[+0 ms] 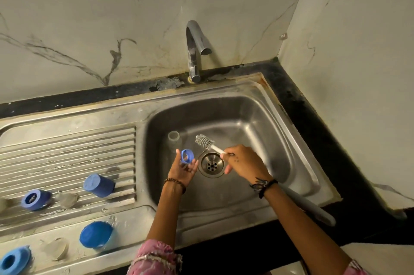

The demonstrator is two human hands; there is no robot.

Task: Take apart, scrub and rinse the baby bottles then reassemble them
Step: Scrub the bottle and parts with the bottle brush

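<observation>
L hand (182, 168) pinches blue collar ring (186, 156); R hand (243, 160) grips brush (205, 141) over sink (291, 140).

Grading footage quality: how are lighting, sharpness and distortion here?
Head view: dim, warm light; wide-angle bending of the steel sink edges; faint glare on the chrome tap; blue caps on the ribbed drainboard look soft; the blue threaded ring in the left hand is fairly sharp.

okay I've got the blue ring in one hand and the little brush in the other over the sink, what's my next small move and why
Probably bring the brush head into the blue ring and start scrubbing: the left hand holds the ring's opening up, the right hand has the bristles just beside it.
</observation>
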